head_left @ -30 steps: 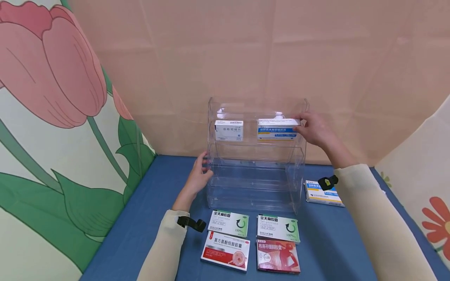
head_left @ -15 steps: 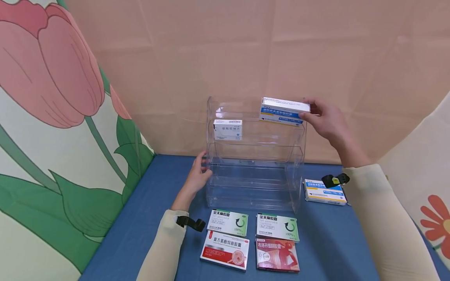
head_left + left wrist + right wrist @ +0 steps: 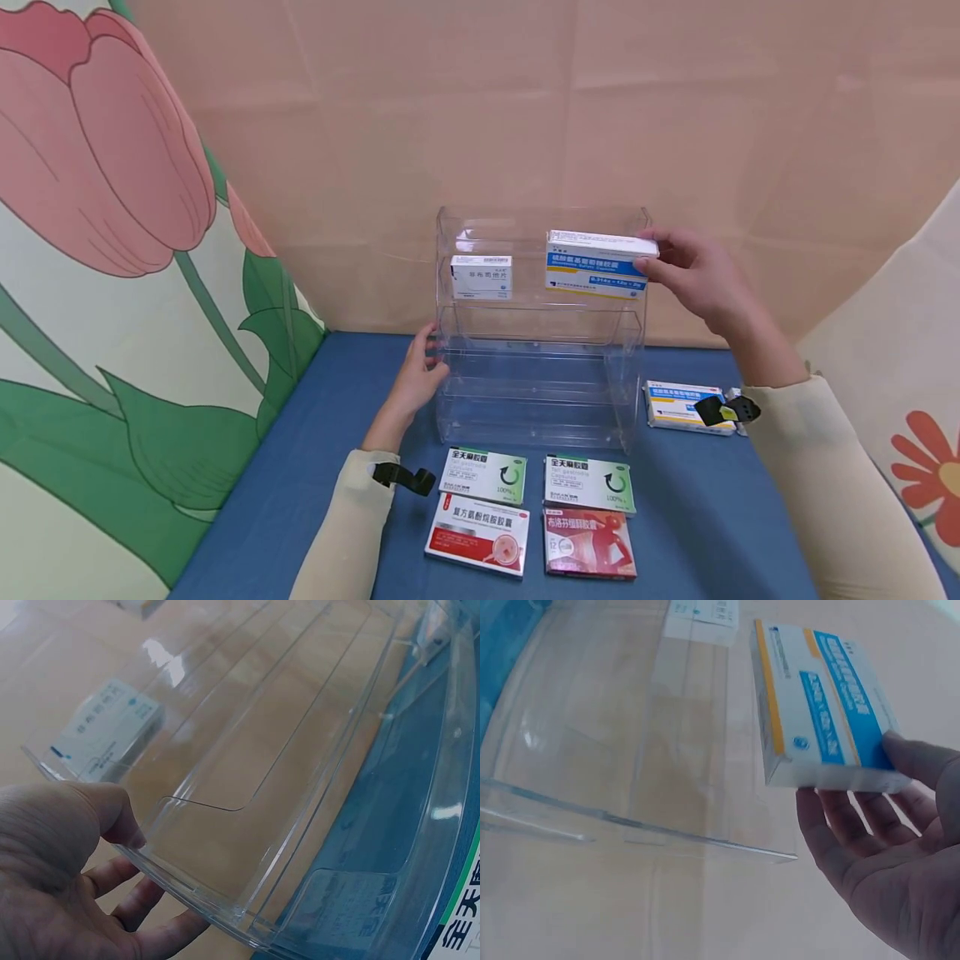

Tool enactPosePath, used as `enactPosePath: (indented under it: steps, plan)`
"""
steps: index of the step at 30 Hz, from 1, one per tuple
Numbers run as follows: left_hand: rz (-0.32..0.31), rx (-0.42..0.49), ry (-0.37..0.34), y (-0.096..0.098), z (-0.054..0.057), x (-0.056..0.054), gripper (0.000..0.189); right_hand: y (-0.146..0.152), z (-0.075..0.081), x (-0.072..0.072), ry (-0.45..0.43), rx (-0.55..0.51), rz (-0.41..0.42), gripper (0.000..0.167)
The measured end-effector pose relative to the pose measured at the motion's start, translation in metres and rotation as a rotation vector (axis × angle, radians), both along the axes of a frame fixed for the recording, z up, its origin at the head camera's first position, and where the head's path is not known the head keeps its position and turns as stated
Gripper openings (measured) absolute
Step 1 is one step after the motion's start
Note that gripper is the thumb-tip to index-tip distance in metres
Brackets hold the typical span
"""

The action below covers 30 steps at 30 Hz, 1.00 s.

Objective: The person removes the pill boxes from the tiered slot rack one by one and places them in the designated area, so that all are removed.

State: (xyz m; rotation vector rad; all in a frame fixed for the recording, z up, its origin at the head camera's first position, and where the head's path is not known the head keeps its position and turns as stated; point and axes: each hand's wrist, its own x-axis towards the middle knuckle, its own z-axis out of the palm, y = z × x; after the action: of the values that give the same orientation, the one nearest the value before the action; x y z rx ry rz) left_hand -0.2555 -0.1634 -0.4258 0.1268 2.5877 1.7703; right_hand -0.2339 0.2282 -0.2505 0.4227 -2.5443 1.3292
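Note:
A clear plastic tiered display rack (image 3: 536, 421) stands on the blue cloth. My left hand (image 3: 417, 375) grips its left side edge, the thumb over the edge and the fingers behind in the left wrist view. My right hand (image 3: 701, 275) pinches a blue-and-white medicine box (image 3: 600, 267) by its right end, thumb on the printed front. This box overlaps the right half of the top tier in the head view and shows beyond the rack's side edge in the right wrist view. A smaller white medicine box (image 3: 482, 279) stands in the top tier's left half.
Two green-and-white medicine boxes (image 3: 483, 477) lie before the rack, with a red-and-white box (image 3: 477, 535) and a pink-red box (image 3: 589, 543) nearer. Another blue-and-white box (image 3: 678, 402) lies right of the rack, beside a partly hidden box. A beige backdrop (image 3: 540, 108) hangs behind.
My right hand lifted the blue-and-white box up out of the top tier, tilted, then brought it lower again and more level. My left hand has stayed on the rack's edge.

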Motion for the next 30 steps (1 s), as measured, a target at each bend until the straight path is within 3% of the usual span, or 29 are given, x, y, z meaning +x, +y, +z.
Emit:
enactPosePath:
  steps: [11,20,30]
  plan:
    - [-0.006,-0.006,-0.007,-0.001,0.001,0.001,0.078,0.011,-0.019,0.011,-0.011,0.021,0.068,0.037]
    - [-0.003,-0.011,-0.007,0.0,-0.001,0.0,0.079,0.021,-0.039,0.019,-0.017,-0.048,0.141,0.038]
    - [-0.005,-0.006,-0.02,-0.001,-0.001,0.001,0.078,0.032,-0.062,0.03,-0.059,0.016,0.128,0.041]
